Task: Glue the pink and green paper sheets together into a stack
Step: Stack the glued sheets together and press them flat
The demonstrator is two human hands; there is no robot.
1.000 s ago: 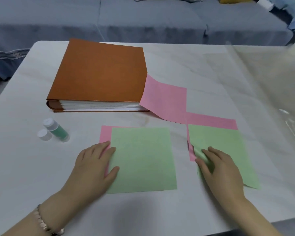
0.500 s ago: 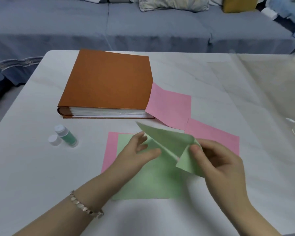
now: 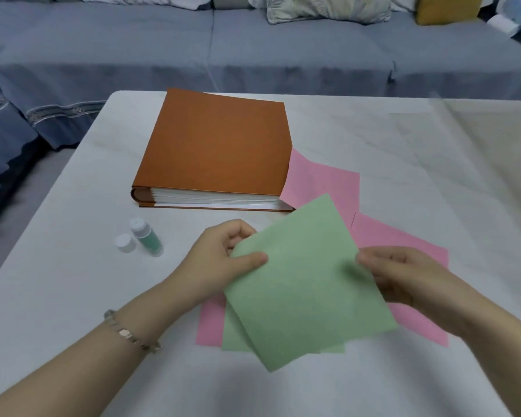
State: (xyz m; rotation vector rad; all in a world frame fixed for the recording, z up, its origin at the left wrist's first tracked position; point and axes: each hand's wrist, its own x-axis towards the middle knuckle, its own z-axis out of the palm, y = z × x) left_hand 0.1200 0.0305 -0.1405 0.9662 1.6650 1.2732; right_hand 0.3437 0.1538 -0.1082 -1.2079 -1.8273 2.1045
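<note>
A green sheet (image 3: 307,281) is held tilted above the table between both hands. My left hand (image 3: 223,260) pinches its left edge, thumb on top. My right hand (image 3: 403,275) grips its right edge. Under it lies another green sheet (image 3: 235,335) on a pink sheet (image 3: 209,323). A second pink sheet (image 3: 403,239) lies flat to the right, partly covered by my right hand. A third pink sheet (image 3: 322,182) leans against the orange album. The glue bottle (image 3: 146,237) lies at the left with its white cap (image 3: 124,242) beside it.
A thick orange album (image 3: 220,149) lies at the back middle of the white table (image 3: 57,296). A clear plastic film (image 3: 478,152) covers the table's right side. A blue sofa (image 3: 253,49) runs behind the table.
My right hand lifted the right green sheet off its pink sheet and brought it left over the other pair. My left hand left the stack and took hold of the sheet's left edge.
</note>
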